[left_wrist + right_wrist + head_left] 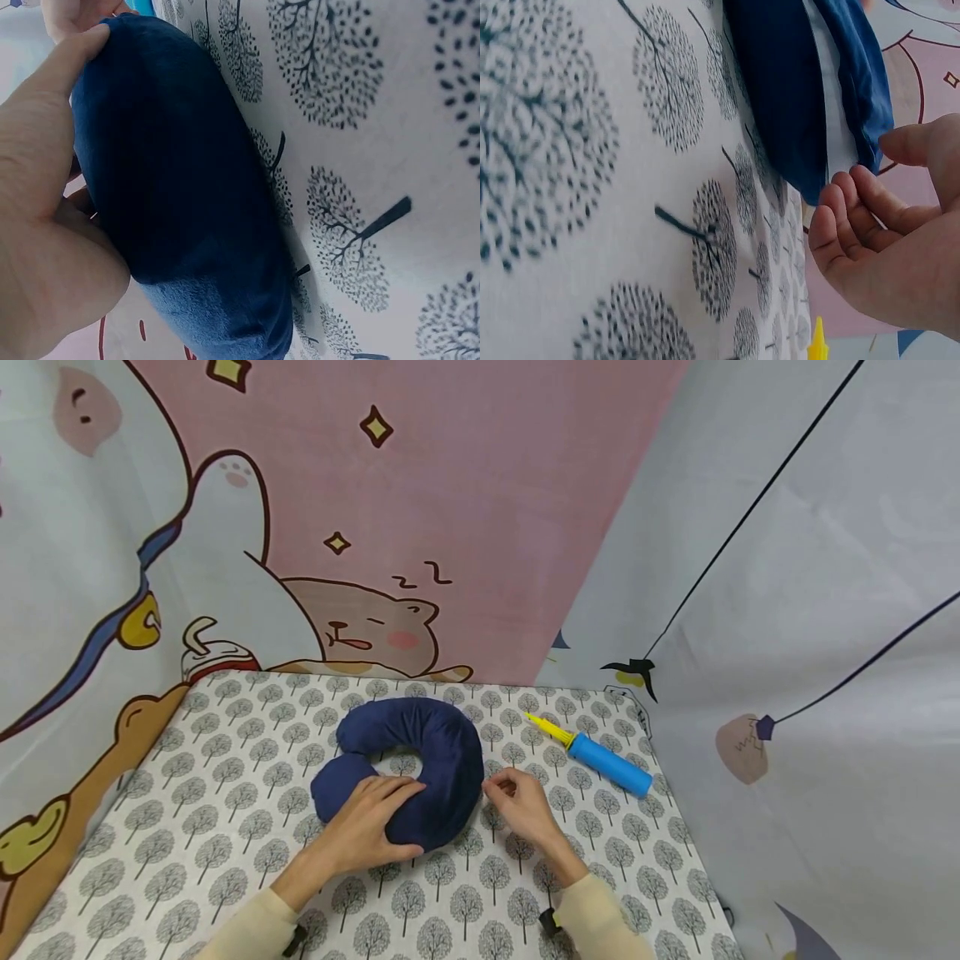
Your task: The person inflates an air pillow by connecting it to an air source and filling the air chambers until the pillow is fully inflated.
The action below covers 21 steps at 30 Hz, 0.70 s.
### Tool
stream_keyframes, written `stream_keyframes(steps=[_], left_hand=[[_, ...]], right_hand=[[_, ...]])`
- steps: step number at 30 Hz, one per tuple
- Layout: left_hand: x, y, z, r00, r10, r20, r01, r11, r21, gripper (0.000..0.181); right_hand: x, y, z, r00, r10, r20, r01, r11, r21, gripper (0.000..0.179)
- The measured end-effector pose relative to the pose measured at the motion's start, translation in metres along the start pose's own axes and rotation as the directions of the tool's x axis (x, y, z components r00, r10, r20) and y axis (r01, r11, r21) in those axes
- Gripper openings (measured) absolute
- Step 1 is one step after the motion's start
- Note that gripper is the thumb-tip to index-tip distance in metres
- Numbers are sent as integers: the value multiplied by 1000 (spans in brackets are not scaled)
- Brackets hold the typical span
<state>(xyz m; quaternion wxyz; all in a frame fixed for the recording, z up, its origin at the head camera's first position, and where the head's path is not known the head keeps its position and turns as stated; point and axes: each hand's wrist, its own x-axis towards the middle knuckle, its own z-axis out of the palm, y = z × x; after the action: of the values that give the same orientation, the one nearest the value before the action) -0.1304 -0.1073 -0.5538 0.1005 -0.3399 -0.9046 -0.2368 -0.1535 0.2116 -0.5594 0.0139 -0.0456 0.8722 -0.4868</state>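
A dark blue U-shaped neck pillow (457, 752) lies on the patterned tablecloth, its opening facing left. My left hand (378, 822) grips its near arm, with the fingers over the top and the thumb at the near edge. In the left wrist view, the thumb presses the plush side of the pillow (172, 150). At the pillow's right outer edge, my right hand (521, 806) pinches the cover with curled fingers. The right wrist view shows the cover parted along that edge, with a white inner layer (832, 97) in the slit and the fingertips (859, 176) right at its end.
A blue hand pump (609, 764) with a yellow nozzle (550, 727) lies right of the pillow. White cloth printed with grey trees (247, 860) covers the table. Cartoon-printed curtains (480, 485) hang behind the table and along its sides.
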Motion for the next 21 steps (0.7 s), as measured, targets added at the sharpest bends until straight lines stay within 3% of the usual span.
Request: stream_keyframes(steps=[6, 12, 21], left_hand=[[6, -6, -7, 1000, 0, 25, 0, 1000, -18, 87], [13, -20, -31, 998, -34, 57, 37, 998, -51, 77], [12, -46, -63, 997, -1, 76, 7, 997, -81, 67]], right_hand=[[2, 9, -11, 998, -60, 6, 60, 998, 7, 14], [5, 13, -16, 998, -55, 17, 54, 998, 6, 11], [12, 16, -22, 994, -100, 33, 101, 994, -28, 11]])
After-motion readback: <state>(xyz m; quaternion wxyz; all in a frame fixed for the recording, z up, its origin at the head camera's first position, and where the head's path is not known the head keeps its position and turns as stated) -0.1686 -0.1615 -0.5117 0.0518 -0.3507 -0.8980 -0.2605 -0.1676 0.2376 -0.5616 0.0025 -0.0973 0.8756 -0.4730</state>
